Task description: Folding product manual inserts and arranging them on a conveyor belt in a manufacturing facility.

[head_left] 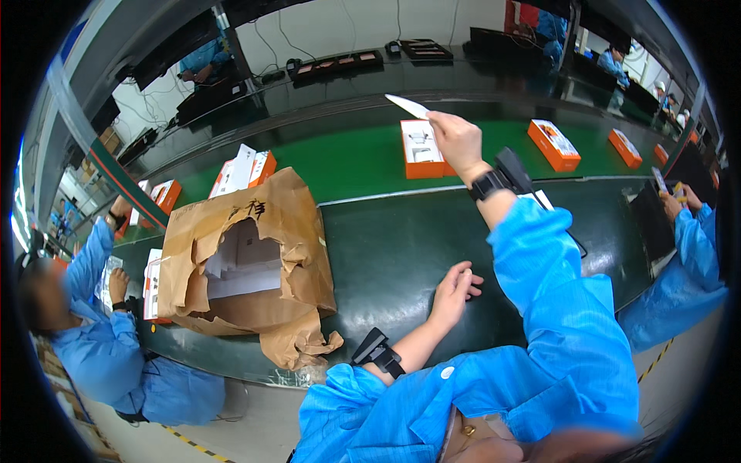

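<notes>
My right hand (459, 143) is raised above the green belt, its fingers pinched on one end of a thin white sheet (407, 105), which points up and to the left. Just under that hand sits an open orange-and-white box (422, 163) with white contents showing. Over the dark green worktop hovers my left hand (451, 297), fingers loosely bent and apart, with nothing in it. To its left stands a brown paper package (305, 231), torn open at the front; stacked white sheets or cards (245, 266) show inside.
More orange-and-white boxes (554, 145) stand along the green belt (347, 166). A co-worker (100, 347) in blue works at left, another (687, 262) at right. Torn paper (297, 343) hangs over the worktop's near edge. Dark trays (340, 67) lie on the far shelf.
</notes>
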The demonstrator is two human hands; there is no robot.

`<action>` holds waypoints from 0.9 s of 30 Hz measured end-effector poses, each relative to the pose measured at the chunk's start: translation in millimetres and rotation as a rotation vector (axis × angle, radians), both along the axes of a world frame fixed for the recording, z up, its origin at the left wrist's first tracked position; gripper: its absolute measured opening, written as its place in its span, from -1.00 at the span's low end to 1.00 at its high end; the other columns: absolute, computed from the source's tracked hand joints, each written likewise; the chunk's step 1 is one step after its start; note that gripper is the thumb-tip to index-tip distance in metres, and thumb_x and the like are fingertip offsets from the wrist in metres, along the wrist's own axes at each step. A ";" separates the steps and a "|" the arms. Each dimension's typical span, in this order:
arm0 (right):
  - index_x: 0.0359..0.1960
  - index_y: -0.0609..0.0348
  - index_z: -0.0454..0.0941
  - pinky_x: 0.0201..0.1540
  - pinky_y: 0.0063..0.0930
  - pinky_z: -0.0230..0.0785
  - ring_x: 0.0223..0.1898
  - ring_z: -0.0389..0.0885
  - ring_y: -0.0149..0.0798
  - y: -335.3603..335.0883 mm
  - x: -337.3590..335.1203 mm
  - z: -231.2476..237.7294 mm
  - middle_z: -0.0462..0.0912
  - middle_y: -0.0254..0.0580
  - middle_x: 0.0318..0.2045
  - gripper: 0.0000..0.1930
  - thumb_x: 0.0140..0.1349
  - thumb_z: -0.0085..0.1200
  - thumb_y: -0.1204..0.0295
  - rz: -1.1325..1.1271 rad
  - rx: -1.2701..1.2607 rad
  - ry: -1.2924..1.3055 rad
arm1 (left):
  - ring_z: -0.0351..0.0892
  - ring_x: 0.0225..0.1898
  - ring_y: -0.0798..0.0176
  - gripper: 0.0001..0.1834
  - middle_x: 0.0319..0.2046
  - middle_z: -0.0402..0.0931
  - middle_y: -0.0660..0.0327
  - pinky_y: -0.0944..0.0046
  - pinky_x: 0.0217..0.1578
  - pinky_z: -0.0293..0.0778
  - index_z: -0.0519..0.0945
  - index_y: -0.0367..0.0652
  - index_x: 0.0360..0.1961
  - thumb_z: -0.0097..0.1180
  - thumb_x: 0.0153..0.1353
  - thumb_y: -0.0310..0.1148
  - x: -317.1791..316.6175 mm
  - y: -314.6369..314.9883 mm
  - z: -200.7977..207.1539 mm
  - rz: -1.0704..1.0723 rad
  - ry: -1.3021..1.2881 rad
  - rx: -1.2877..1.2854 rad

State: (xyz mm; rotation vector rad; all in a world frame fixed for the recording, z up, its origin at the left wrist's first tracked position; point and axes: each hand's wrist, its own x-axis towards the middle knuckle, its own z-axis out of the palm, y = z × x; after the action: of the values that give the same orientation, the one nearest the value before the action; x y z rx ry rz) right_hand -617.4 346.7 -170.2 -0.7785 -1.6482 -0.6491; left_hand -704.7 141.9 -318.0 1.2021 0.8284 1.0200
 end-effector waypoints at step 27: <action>-0.04 0.30 0.34 0.09 -0.14 0.14 0.10 0.29 -0.04 -206.9 82.1 -55.5 0.39 0.02 0.00 -0.42 -0.13 0.22 0.31 -0.302 -0.775 -0.196 | 0.46 -0.42 0.42 -0.65 -0.39 0.54 0.20 0.42 -0.34 0.37 0.44 -0.26 -0.11 -0.23 0.31 -0.22 -9.2 6.0 -7.2 0.053 0.095 0.091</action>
State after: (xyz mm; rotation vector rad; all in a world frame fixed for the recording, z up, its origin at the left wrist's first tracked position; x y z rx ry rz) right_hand -535.3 139.8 -225.7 -1.5818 -1.9993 -0.2743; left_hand -713.9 147.9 -325.3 1.3200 0.8995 1.0594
